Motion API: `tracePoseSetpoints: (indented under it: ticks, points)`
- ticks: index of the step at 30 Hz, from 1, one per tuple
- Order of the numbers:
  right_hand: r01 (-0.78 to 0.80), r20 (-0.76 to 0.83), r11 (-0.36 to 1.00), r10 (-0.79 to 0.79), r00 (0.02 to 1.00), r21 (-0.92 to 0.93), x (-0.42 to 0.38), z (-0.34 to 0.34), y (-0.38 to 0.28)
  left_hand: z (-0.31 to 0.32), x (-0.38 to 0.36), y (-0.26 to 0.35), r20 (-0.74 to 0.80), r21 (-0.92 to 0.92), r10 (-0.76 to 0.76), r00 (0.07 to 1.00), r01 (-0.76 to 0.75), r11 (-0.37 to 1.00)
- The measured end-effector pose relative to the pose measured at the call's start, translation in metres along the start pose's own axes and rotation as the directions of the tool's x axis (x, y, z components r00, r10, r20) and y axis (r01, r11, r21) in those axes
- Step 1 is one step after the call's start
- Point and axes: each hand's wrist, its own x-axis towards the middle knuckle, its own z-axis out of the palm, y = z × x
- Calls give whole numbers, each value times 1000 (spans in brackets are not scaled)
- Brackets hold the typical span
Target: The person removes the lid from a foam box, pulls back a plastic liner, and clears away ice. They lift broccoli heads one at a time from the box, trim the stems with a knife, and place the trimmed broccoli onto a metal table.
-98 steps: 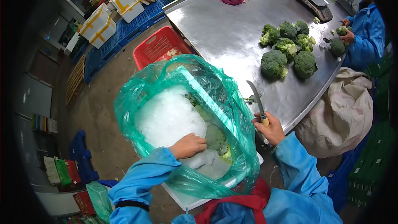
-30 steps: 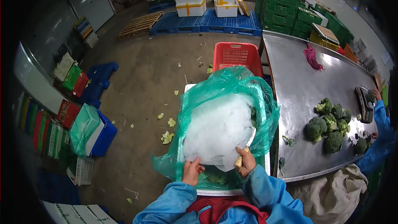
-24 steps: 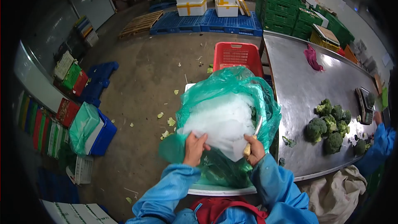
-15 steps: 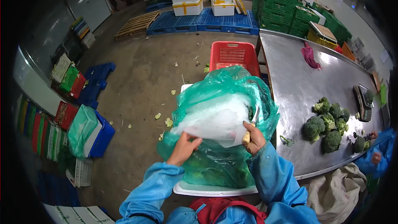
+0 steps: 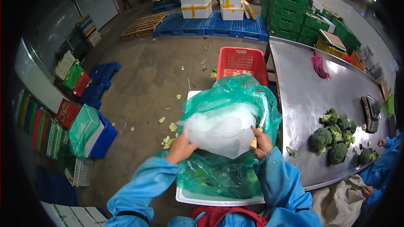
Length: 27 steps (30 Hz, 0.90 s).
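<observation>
My left hand point(image 5: 181, 147) is closed on the left edge of a white translucent sheet point(image 5: 223, 132), its fingertips partly hidden by it. The sheet lies bunched in the mouth of a green plastic bag point(image 5: 223, 176). In my right hand point(image 5: 263, 143) is a knife point(image 5: 253, 143), its pale handle in my fist and its narrow blade pointing up and away. The knuckles of that hand are by the sheet's right edge. The green bag lines a white foam box point(image 5: 198, 199), and green vegetables show dimly through the plastic.
On the steel table point(image 5: 303, 96) at right are several broccoli heads point(image 5: 322, 138), a scale point(image 5: 370, 115) and a pink net bag point(image 5: 319, 65). A co-worker's blue sleeve point(image 5: 385, 164) is at far right. A red crate point(image 5: 243, 54) stands beyond the box.
My left hand has moved slightly left and closed on the sheet's edge. The sheet is more bunched up. My right hand still holds the knife, its blade now more visible.
</observation>
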Motion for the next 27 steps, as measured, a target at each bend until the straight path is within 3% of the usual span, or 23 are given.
tracePoseSetpoints:
  ticks: [1, 3, 7, 9, 10, 12, 15, 19, 22, 24, 26, 27]
  points:
    - [16, 24, 1000, -17, 1000, 24, 0, 1, -1, 3, 15, -1, -2, 0, 1, 1000, -1, 1000]
    - [39, 50, 998, -41, 998, 53, 5, -2, -3, 15, 46, -9, 188, 191, -40, 981, 3, 982]
    - [214, -77, 976, -210, 975, 50, 46, -11, -5, 31, 85, -4, 221, 186, 3, 975, -45, 981]
    - [364, -236, 928, -339, 911, 75, 72, 1, -11, 36, 101, 0, 48, 96, 13, 999, -18, 995]
    - [366, -245, 927, -338, 909, 79, 92, -3, -14, 39, 111, 3, 58, 95, 17, 998, -23, 995]
    - [395, -363, 910, -412, 836, -124, 141, -13, -24, 44, 137, 8, 1, 117, -34, 999, 33, 993]
    - [376, -464, 880, -472, 749, -290, 181, -22, -32, 58, 172, 9, 33, 102, -69, 997, 65, 993]
    - [285, -517, 886, -449, 729, -366, 172, 1, -39, 87, 203, -13, 137, 174, -197, 971, 172, 970]
    - [267, -507, 923, -377, 775, -278, 182, 11, -49, 92, 222, -21, 190, 167, -249, 950, 219, 961]
    - [152, -539, 970, -233, 809, -190, 175, 14, -56, 90, 223, -18, 213, 171, -285, 935, 251, 953]
    - [118, -499, 967, -218, 839, -224, 159, 9, -59, 85, 217, -16, 229, 177, -292, 928, 256, 950]
    - [105, -373, 983, -155, 915, -150, 146, 2, -59, 83, 214, -14, 238, 176, -303, 923, 266, 948]
